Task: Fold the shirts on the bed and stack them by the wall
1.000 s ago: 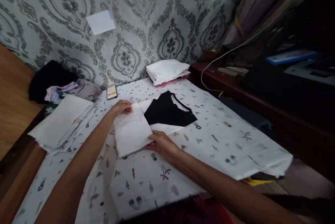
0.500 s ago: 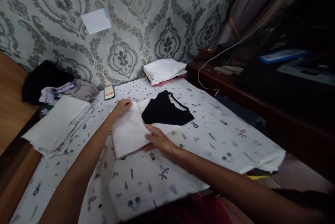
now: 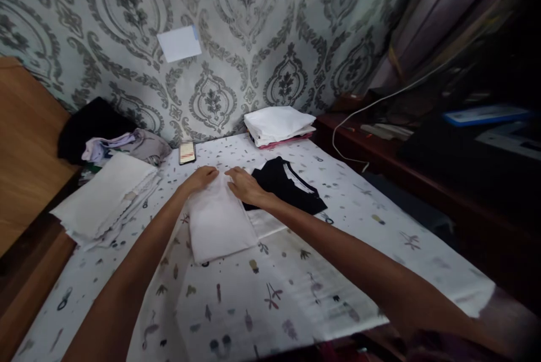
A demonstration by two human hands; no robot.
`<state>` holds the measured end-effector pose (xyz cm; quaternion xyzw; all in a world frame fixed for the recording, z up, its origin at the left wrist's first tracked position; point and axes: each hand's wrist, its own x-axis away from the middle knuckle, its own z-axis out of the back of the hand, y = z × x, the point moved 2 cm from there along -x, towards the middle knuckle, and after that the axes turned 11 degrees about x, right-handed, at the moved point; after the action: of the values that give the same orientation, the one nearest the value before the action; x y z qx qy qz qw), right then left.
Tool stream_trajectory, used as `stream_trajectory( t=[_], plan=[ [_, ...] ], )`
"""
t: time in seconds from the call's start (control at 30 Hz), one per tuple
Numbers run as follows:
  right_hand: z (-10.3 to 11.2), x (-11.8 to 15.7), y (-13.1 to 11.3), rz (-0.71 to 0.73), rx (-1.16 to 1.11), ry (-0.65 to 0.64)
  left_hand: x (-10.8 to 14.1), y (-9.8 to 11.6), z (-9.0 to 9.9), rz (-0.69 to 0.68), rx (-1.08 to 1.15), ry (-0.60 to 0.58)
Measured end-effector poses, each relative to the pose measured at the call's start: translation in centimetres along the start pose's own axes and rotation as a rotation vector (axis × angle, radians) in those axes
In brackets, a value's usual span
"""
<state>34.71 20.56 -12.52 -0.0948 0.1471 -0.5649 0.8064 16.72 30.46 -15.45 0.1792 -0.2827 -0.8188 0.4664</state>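
A partly folded T-shirt lies on the bed, its white section (image 3: 220, 226) doubled over into a flat rectangle. The black upper part (image 3: 285, 184) with the neckline sticks out to the right. My left hand (image 3: 203, 177) has closed fingers on the far left corner of the white fold. Just right of it, my right hand (image 3: 245, 186) reaches across the fold, its fingers and thumb closed on the far edge. The fingertips of both hands are close together, with a little white cloth between them.
A stack of folded clothes (image 3: 279, 124) stands by the wall. A phone (image 3: 187, 152) leans near it to the left. Folded white cloths (image 3: 105, 195) and a heap of garments (image 3: 99, 128) are at the left. A cable (image 3: 338, 139) hangs off the dark red furniture (image 3: 359, 125) at right.
My right hand has moved from the fold's near right side to its far edge, beside my left hand. The white fold now lies flatter and straighter. The view has shifted slightly left.
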Motion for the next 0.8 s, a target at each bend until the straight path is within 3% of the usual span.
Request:
stream_trajectory(
  t=[0.1,0.27,0.57,0.8],
  plan=[
    [-2.7,-2.4,-0.8,0.096,0.099,-0.077,1.0,-1.1,1.3,0.029,-0.016,0.0],
    [-5.7,-2.8,-0.1,0.076,0.148,-0.144,3.5,-3.5,3.8,0.101,-0.015,0.016],
    [-6.1,-3.1,0.4,0.089,0.151,-0.161,5.1,-4.6,3.8,0.09,0.142,0.005],
    [-5.8,-3.0,0.2,0.091,0.15,-0.175,4.9,-5.5,3.7,0.134,0.122,0.087]
  ],
)
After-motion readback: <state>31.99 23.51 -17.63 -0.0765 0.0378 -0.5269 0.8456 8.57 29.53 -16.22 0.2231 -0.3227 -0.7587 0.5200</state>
